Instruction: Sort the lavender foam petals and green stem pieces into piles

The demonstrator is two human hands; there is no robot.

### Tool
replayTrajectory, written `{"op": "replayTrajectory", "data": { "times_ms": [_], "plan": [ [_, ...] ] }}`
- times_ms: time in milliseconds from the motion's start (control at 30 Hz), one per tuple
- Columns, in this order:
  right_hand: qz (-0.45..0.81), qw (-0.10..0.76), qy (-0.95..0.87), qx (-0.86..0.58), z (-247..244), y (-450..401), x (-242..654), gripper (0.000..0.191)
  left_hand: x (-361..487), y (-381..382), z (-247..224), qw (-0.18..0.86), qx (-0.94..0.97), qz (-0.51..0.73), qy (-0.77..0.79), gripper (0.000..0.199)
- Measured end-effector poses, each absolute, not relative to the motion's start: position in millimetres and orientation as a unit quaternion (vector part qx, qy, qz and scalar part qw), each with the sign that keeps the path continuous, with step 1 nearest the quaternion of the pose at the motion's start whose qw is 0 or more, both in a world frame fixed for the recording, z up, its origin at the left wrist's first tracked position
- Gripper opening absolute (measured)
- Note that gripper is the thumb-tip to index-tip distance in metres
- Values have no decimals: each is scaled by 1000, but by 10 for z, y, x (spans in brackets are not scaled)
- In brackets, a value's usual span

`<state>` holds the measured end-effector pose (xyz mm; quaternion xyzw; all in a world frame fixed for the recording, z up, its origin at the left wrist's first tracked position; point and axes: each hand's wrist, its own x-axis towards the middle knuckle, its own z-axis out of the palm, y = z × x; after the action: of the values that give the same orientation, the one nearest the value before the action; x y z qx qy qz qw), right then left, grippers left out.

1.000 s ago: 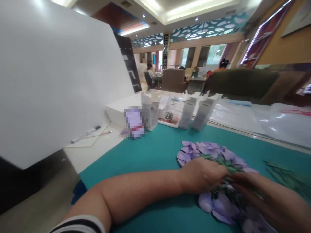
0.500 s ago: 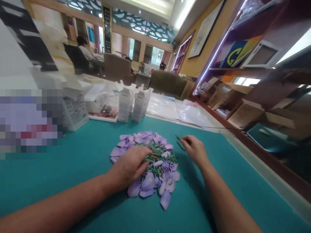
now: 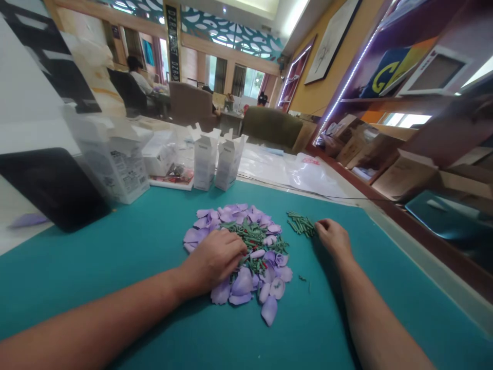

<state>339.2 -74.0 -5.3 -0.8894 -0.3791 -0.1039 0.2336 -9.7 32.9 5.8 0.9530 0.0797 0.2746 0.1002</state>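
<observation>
Purple petals [image 3: 242, 283] and small green pieces [image 3: 250, 232] with bits of red form a heap on the teal mat [image 3: 162, 329]. My left hand [image 3: 215, 259] rests over the heap's left part, fingers curled together among the green pieces; whatever is between its fingertips is too hidden to name. To the right of the heap lies a small pile of green sticks [image 3: 300, 224]. My right hand [image 3: 334, 237] is at that pile's right edge, thumb and fingers pinched, and what they hold cannot be made out. A few green scraps [image 3: 302, 278] lie below the pile.
Two open white boxes [image 3: 205, 158] [image 3: 230, 160] stand beyond the mat, beside a tray [image 3: 173, 176] of wrapped things. A clear container [image 3: 125, 169] and a dark panel [image 3: 54, 187] are at the left. Shelves with cardboard boxes [image 3: 404, 174] line the right. People sit far back.
The camera view has shifted. My right hand has moved right, off the green sticks, and more of them now show. My left hand stays at the heap, its fingers drawn closer together.
</observation>
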Motion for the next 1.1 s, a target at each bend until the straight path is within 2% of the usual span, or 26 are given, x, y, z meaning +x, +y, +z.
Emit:
{"op": "replayTrajectory", "data": {
  "times_ms": [133, 267, 400, 633, 800, 967, 1100],
  "plan": [
    [-92, 263, -455, -846, 91, -632, 3085, 26, -98, 350, 43, 101, 954, 269, 86, 12],
    [-39, 289, -634, -717, 171, -529, 2561, 18, -91, 373, 23, 99, 949, 281, 105, 14],
    [-31, 244, -707, -663, 140, -496, 2111, 16, -82, 390, 7, 112, 938, 303, 128, 16],
    [-65, 146, -696, -700, 13, -468, 1912, 10, -84, 396, 24, 117, 934, 289, 172, 13],
    [-82, 121, -689, -710, 1, -443, 1878, 8, -80, 387, 40, 119, 937, 275, 180, 11],
    [-97, 150, -692, -699, 36, -452, 1838, 8, -74, 385, 44, 125, 937, 276, 174, 12],
    [-81, 232, -674, -697, 112, -470, 2021, 7, -76, 402, 39, 128, 935, 288, 165, 12]
  ]
}}
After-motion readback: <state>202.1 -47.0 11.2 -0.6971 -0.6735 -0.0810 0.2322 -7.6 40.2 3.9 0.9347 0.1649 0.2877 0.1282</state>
